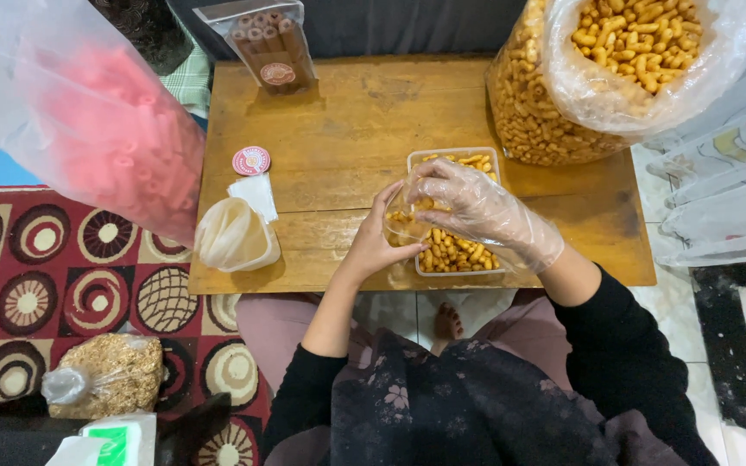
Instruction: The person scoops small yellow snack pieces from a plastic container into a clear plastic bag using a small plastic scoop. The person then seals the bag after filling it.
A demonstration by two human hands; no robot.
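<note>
My left hand (375, 243) is bare and grips a small clear plastic bag (405, 223) partly filled with orange-yellow snack sticks. My right hand (464, 203), in a thin clear plastic glove, has its fingers at the bag's mouth, pinching a few snack sticks. Both hands hover over a clear rectangular tray (457, 252) of the same snacks, which sits near the front edge of a low wooden table (347, 121).
A huge clear bag of the snacks (597, 78) stands at the table's back right. A packet of brown rolled wafers (271, 47), a round red sticker (251, 160), white paper (255, 193) and a stack of small empty bags (233, 235) lie left. A big bag of pink tubes (88, 129) hangs over the patterned rug.
</note>
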